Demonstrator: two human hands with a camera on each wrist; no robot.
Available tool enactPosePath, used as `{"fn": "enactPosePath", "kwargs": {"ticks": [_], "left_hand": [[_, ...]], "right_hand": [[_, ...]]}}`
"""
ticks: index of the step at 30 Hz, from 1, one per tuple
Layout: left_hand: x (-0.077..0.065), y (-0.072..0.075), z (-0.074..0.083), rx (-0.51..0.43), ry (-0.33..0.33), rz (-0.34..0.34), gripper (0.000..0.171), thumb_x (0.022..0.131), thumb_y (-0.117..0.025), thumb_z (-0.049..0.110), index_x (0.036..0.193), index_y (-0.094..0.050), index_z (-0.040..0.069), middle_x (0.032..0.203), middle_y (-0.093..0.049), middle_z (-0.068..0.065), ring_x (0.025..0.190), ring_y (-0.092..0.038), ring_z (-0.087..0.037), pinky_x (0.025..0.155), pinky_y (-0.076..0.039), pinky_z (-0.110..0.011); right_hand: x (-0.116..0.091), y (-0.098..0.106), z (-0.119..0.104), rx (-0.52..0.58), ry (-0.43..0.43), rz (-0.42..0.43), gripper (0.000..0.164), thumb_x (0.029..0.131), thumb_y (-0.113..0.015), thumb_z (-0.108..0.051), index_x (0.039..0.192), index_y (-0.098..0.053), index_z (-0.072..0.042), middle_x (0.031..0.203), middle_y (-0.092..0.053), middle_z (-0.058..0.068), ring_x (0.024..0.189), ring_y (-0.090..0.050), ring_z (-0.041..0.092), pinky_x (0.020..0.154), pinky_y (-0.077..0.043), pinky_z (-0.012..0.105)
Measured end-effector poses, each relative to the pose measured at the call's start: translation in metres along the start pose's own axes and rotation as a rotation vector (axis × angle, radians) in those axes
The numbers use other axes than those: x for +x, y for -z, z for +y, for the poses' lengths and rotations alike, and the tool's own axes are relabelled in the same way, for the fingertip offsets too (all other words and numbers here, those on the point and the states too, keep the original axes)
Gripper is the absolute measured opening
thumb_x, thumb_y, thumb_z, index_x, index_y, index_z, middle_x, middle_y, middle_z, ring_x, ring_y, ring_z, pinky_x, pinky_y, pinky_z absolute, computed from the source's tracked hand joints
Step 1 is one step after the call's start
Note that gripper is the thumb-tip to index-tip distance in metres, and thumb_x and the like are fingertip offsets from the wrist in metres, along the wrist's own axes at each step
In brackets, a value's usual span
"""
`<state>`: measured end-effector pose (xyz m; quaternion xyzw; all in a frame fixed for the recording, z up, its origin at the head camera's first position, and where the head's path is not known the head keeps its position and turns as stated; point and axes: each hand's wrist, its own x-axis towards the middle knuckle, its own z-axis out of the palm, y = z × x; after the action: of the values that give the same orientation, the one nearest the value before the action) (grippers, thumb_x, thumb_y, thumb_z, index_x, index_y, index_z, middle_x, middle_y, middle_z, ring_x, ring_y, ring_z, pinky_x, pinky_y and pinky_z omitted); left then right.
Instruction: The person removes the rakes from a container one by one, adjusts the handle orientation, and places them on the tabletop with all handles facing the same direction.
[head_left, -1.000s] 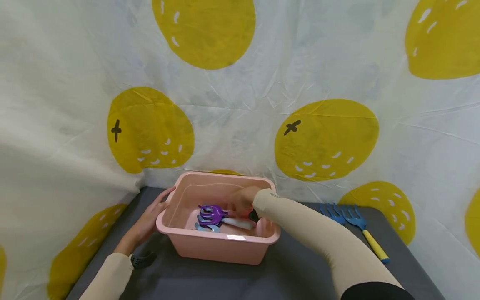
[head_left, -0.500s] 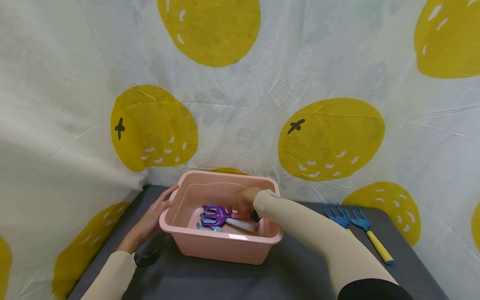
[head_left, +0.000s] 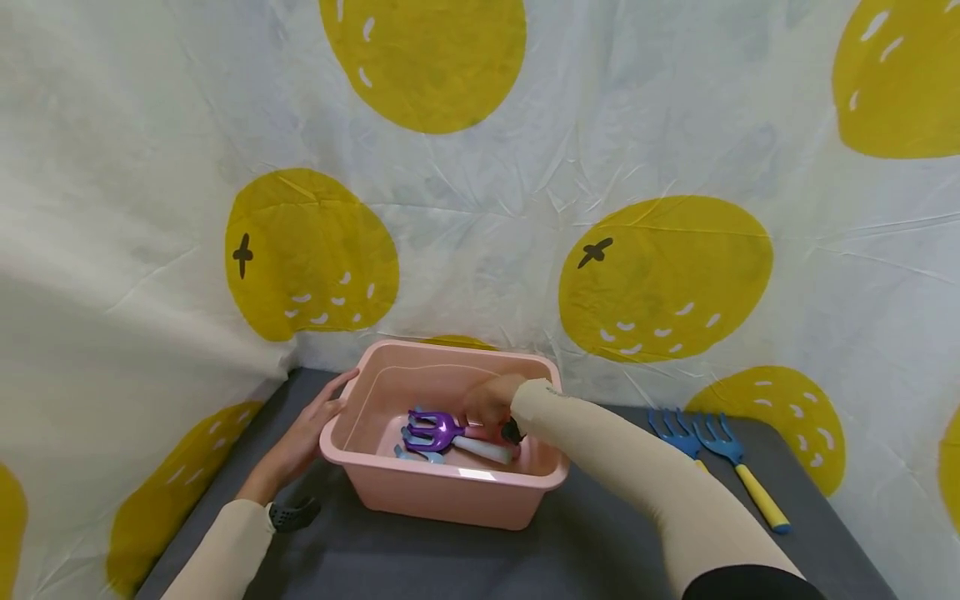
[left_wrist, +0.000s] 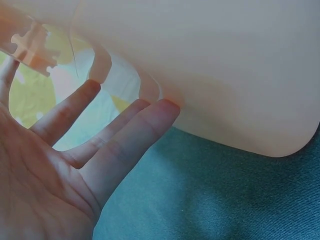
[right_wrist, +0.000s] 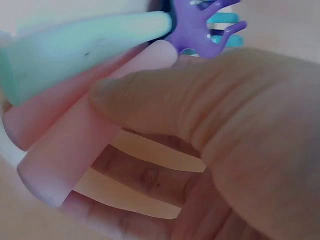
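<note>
A pink plastic basin (head_left: 442, 500) stands on the table. My left hand (head_left: 303, 432) touches its left side with spread, fairly straight fingers; in the left wrist view the fingertips (left_wrist: 167, 110) meet the basin wall. Inside the basin reaches my right hand (head_left: 489, 402), its thumb (right_wrist: 135, 97) over a pink handle (right_wrist: 75, 142) and its fingers underneath. A second pink handle (right_wrist: 47, 112) lies alongside. Above them rests a garden hand fork with a purple head (head_left: 437, 432) and a pale handle (right_wrist: 85, 52). Light-blue tines (head_left: 408, 454) show beneath; which handle they belong to is hard to tell.
Two blue garden forks lie on the right of the dark grey table (head_left: 420, 567): one with a yellow handle (head_left: 761, 498), the other (head_left: 675, 433) partly behind my right sleeve. A white curtain (head_left: 480, 275) with yellow fruit shapes hangs behind and to the left.
The purple fork has shifted slightly and more of a pink handle shows beside my right hand. My left hand stays at the basin's side. The view has turned a little.
</note>
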<state>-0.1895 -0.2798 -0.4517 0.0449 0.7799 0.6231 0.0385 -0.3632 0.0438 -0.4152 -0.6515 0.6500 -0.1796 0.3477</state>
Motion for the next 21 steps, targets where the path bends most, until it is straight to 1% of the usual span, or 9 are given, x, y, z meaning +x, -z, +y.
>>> {"fn": "enactPosePath", "kwargs": {"ticks": [1, 2, 3, 4, 8, 9, 13, 17, 21], "left_hand": [[0.0, 0.0, 0.0, -0.001, 0.002, 0.001, 0.059, 0.108, -0.041, 0.047, 0.163, -0.019, 0.04, 0.171, -0.012, -0.007, 0.141, -0.036, -0.047, 0.097, -0.05, -0.062], [0.0, 0.0, -0.001, -0.002, 0.004, 0.002, 0.059, 0.109, -0.041, 0.047, 0.163, -0.02, 0.04, 0.171, -0.012, -0.007, 0.141, -0.036, -0.047, 0.097, -0.05, -0.062], [0.0, -0.001, -0.001, -0.006, 0.004, 0.004, 0.059, 0.109, -0.041, 0.047, 0.163, -0.02, 0.04, 0.171, -0.012, -0.007, 0.141, -0.036, -0.047, 0.098, -0.05, -0.062], [0.001, -0.001, -0.001, -0.007, 0.005, 0.006, 0.059, 0.109, -0.041, 0.047, 0.163, -0.02, 0.04, 0.171, -0.012, -0.007, 0.141, -0.035, -0.047, 0.098, -0.049, -0.063], [0.001, -0.001, -0.002, -0.01, 0.012, 0.01, 0.059, 0.108, -0.042, 0.047, 0.163, -0.02, 0.04, 0.17, -0.013, -0.008, 0.14, -0.036, -0.047, 0.097, -0.049, -0.063], [0.002, -0.002, -0.001, -0.009, 0.012, 0.012, 0.059, 0.108, -0.042, 0.047, 0.163, -0.02, 0.039, 0.17, -0.013, -0.008, 0.14, -0.036, -0.047, 0.097, -0.05, -0.063], [0.002, -0.004, -0.001, -0.005, 0.007, 0.009, 0.06, 0.109, -0.041, 0.046, 0.164, -0.019, 0.037, 0.17, -0.012, -0.01, 0.14, -0.036, -0.047, 0.098, -0.05, -0.061], [0.002, -0.004, 0.0, -0.011, -0.016, 0.01, 0.059, 0.11, -0.04, 0.044, 0.164, -0.019, 0.034, 0.17, -0.012, -0.011, 0.14, -0.036, -0.047, 0.1, -0.048, -0.062], [0.003, -0.005, -0.001, -0.013, -0.027, 0.014, 0.058, 0.11, -0.039, 0.043, 0.164, -0.02, 0.034, 0.17, -0.013, -0.011, 0.139, -0.036, -0.047, 0.099, -0.048, -0.062]], "right_hand": [[0.0, 0.004, 0.007, -0.021, 0.251, -0.046, 0.014, 0.075, -0.057, 0.014, 0.08, -0.062, 0.002, 0.066, -0.047, 0.009, 0.06, -0.049, 0.027, 0.057, -0.043, 0.033], [-0.001, 0.008, 0.011, -0.03, 0.395, -0.068, 0.012, 0.073, -0.057, 0.016, 0.073, -0.059, 0.005, 0.064, -0.046, 0.013, 0.06, -0.048, 0.03, 0.06, -0.044, 0.035], [-0.002, 0.012, 0.011, -0.005, 0.404, -0.091, 0.012, 0.071, -0.056, 0.018, 0.069, -0.058, 0.006, 0.063, -0.046, 0.014, 0.058, -0.048, 0.031, 0.058, -0.044, 0.035], [-0.002, 0.014, 0.008, 0.008, 0.3, -0.099, 0.017, 0.073, -0.056, 0.017, 0.068, -0.059, 0.001, 0.061, -0.046, 0.01, 0.055, -0.048, 0.028, 0.055, -0.043, 0.035], [-0.006, 0.023, -0.037, -0.074, -0.586, 0.003, 0.035, 0.088, -0.065, 0.01, 0.101, -0.065, -0.022, 0.078, -0.052, -0.001, 0.059, -0.05, 0.017, 0.052, -0.043, 0.025], [-0.009, 0.024, -0.05, -0.092, -0.728, 0.039, 0.04, 0.09, -0.067, 0.006, 0.11, -0.063, -0.028, 0.086, -0.054, -0.004, 0.063, -0.051, 0.015, 0.051, -0.045, 0.025], [-0.025, 0.035, -0.086, -0.238, -0.758, 0.119, 0.053, 0.09, -0.074, 0.0, 0.133, -0.062, -0.027, 0.112, -0.062, 0.003, 0.085, -0.061, 0.022, 0.065, -0.057, 0.035], [-0.049, 0.05, -0.111, -0.296, -0.732, 0.134, 0.051, 0.091, -0.074, -0.001, 0.137, -0.063, -0.022, 0.112, -0.067, 0.009, 0.089, -0.068, 0.025, 0.071, -0.061, 0.04], [-0.072, 0.061, -0.127, -0.25, -0.718, 0.148, 0.051, 0.091, -0.074, -0.002, 0.138, -0.06, -0.018, 0.115, -0.065, 0.012, 0.088, -0.068, 0.024, 0.068, -0.062, 0.043]]}}
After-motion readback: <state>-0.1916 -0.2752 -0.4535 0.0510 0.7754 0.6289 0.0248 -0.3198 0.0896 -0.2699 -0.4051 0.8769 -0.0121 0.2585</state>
